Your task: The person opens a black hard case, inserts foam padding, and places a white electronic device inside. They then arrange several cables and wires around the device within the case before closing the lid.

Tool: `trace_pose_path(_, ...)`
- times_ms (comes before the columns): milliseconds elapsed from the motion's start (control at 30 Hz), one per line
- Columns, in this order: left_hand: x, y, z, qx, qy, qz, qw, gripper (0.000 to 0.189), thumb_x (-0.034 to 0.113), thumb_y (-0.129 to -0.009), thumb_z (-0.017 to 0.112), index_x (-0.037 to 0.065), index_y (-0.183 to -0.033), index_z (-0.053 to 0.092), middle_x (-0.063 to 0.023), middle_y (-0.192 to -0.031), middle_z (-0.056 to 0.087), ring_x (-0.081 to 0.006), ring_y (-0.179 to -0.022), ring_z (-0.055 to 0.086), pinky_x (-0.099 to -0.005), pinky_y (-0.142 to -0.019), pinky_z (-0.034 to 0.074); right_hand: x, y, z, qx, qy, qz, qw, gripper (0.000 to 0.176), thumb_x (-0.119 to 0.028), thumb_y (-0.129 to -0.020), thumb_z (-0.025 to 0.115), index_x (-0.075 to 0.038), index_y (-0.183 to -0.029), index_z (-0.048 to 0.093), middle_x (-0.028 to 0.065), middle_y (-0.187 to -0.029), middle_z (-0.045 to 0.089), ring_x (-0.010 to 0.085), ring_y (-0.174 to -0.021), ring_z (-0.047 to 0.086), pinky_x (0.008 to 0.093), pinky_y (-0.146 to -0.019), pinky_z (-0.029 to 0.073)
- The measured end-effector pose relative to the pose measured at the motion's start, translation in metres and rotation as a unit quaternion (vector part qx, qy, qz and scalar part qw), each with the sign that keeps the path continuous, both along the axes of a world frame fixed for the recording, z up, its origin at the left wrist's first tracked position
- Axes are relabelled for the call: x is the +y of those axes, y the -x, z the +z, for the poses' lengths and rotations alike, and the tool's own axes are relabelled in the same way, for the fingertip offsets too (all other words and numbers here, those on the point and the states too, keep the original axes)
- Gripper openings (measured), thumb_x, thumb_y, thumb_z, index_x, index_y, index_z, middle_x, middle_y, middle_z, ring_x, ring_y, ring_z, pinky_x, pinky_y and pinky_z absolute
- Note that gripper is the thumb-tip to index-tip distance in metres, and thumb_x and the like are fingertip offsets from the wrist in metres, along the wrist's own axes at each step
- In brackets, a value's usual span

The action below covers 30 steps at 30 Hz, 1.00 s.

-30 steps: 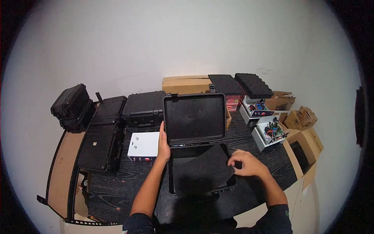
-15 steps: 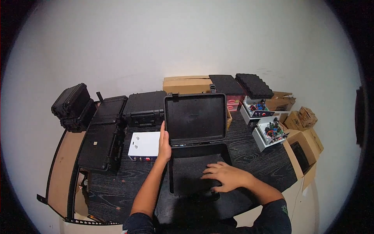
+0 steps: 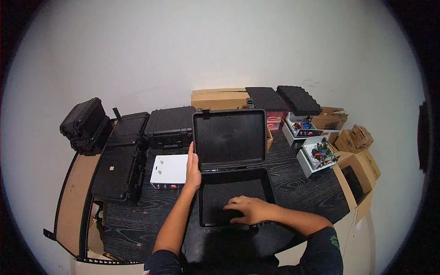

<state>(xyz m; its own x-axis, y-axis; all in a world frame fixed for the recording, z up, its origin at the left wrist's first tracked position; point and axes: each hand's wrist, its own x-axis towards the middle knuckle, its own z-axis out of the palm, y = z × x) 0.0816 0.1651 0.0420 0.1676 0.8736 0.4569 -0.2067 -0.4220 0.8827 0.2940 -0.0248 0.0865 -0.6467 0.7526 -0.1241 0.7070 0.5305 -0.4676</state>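
A black hard case (image 3: 270, 185) stands with its lid (image 3: 229, 136) raised in front of me. Along the left side of the lid and hinge, my left hand (image 3: 194, 172) rests with its fingers stretched upward. Dark foam (image 3: 220, 195) lines the bottom of the case. My right hand (image 3: 250, 210) reaches in over the front part of this foam, palm down, its fingers apart and slightly bent. Just left of my left hand sits a white box (image 3: 169, 168) with small knobs on top and connectors on its front.
Closed black cases (image 3: 117, 172) stand at the left, with smaller ones (image 3: 85, 123) stacked behind. Another closed case (image 3: 169, 126) is at the back. On the right are opened white boxes (image 3: 316, 156) with wiring, cardboard boxes (image 3: 357, 176), and a foam sheet (image 3: 299, 100).
My right hand has shifted left and slightly down over the foam, its fingers a little more bent. My left hand keeps its place at the lid's side.
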Motion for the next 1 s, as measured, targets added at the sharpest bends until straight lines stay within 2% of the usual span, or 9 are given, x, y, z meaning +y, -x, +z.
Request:
trace_pose_path(167, -0.002, 0.001, 0.002, 0.004, 0.001, 0.002, 1.0, 0.071, 0.038, -0.109, 0.042, -0.002, -0.164, 0.021, -0.0228, -0.167, 0.029, -0.0335, -0.155, 0.029, -0.0403, -0.127, 0.018, 0.01, -0.005, -0.021, -0.006, 0.064, 0.021, 0.998, 0.047, -0.042, -0.101, 0.066, -0.01, -0.136, 0.065, 0.017, -0.136, 0.062, 0.0359, -0.127, 0.059, 0.0444, -0.104, 0.051)
trace_pose_path(267, -0.003, -0.001, 0.005, 0.008, 0.005, 0.005, 1.0, 0.072, 0.037, -0.109, 0.044, -0.003, -0.164, 0.021, -0.0235, -0.167, 0.03, -0.0339, -0.154, 0.029, -0.0403, -0.126, 0.018, 0.009, -0.02, -0.016, 0.087, 0.053, 0.044, 0.994, 0.044, -0.038, -0.099, 0.069, -0.008, -0.13, 0.068, 0.0174, -0.125, 0.069, 0.0345, -0.113, 0.067, 0.0438, -0.098, 0.054)
trace_pose_path(367, -0.005, -0.001, 0.007, 0.014, 0.012, 0.008, 1.0, 0.072, 0.036, -0.108, 0.046, -0.003, -0.164, 0.021, -0.0242, -0.166, 0.03, -0.0344, -0.154, 0.03, -0.0403, -0.126, 0.019, 0.027, -0.045, 0.048, 0.111, 0.03, -0.001, 0.993, 0.036, -0.03, -0.099, 0.07, -0.004, -0.124, 0.07, 0.0162, -0.112, 0.075, 0.0297, -0.103, 0.073, 0.0416, -0.092, 0.057)
trace_pose_path(433, -0.007, -0.001, 0.009, 0.02, 0.014, 0.012, 1.0, 0.072, 0.035, -0.108, 0.047, -0.003, -0.164, 0.021, -0.0246, -0.166, 0.031, -0.0347, -0.154, 0.03, -0.0404, -0.126, 0.019, 0.046, -0.078, 0.083, 0.171, -0.088, -0.136, 0.972, 0.028, -0.023, -0.098, 0.07, -0.001, -0.116, 0.072, 0.0136, -0.1, 0.076, 0.0234, -0.095, 0.074, 0.0385, -0.086, 0.058)
trace_pose_path(500, -0.007, -0.002, 0.01, 0.035, 0.006, 0.024, 0.999, 0.072, 0.034, -0.108, 0.048, -0.003, -0.164, 0.02, -0.0246, -0.166, 0.031, -0.0346, -0.154, 0.03, -0.0403, -0.126, 0.019, 0.083, -0.126, 0.096, 0.25, -0.2, -0.288, 0.903, 0.023, -0.02, -0.096, 0.072, -0.002, -0.11, 0.073, 0.0061, -0.093, 0.073, 0.0142, -0.091, 0.069, 0.0334, -0.081, 0.056)
trace_pose_path(567, -0.007, -0.002, 0.01, 0.056, -0.011, 0.042, 0.998, 0.072, 0.032, -0.107, 0.048, -0.003, -0.164, 0.02, -0.0242, -0.166, 0.031, -0.0341, -0.153, 0.031, -0.0403, -0.126, 0.019, 0.135, -0.195, 0.098, 0.24, -0.349, -0.355, 0.833, 0.021, -0.018, -0.094, 0.072, -0.001, -0.107, 0.074, 0.0142, -0.099, 0.076, 0.0207, -0.089, 0.073, 0.0341, -0.078, 0.057)
trace_pose_path(700, -0.011, -0.003, 0.015, 0.036, 0.014, 0.022, 0.999, 0.071, 0.026, -0.106, 0.05, -0.003, -0.164, 0.02, -0.0233, -0.166, 0.031, -0.0333, -0.153, 0.031, -0.0397, -0.126, 0.019, 0.205, -0.311, 0.093, 0.144, -0.396, -0.514, 0.747, 0.035, -0.03, -0.089, 0.076, -0.002, -0.109, 0.073, 0.0197, -0.104, 0.075, 0.033, -0.1, 0.074, 0.0419, -0.089, 0.057)
trace_pose_path(867, -0.007, -0.003, 0.011, 0.033, 0.006, 0.026, 0.999, 0.071, 0.023, -0.106, 0.051, -0.003, -0.164, 0.02, -0.0232, -0.166, 0.031, -0.0329, -0.153, 0.031, -0.0398, -0.126, 0.02, 0.227, -0.348, 0.085, -0.015, -0.341, -0.607, 0.718, 0.057, -0.041, -0.085, 0.08, -0.006, -0.128, 0.065, 0.019, -0.13, 0.064, 0.0363, -0.124, 0.062, 0.047, -0.1, 0.053)
trace_pose_path(1000, -0.012, -0.003, 0.018, 0.044, 0.01, 0.031, 0.999, 0.072, 0.024, -0.105, 0.051, -0.004, -0.163, 0.02, -0.0232, -0.165, 0.031, -0.0327, -0.153, 0.031, -0.0399, -0.126, 0.02, 0.233, -0.346, 0.08, -0.066, -0.314, -0.602, 0.731, 0.055, -0.04, -0.083, 0.082, -0.007, -0.124, 0.066, 0.0167, -0.13, 0.064, 0.0358, -0.123, 0.062, 0.047, -0.1, 0.054)
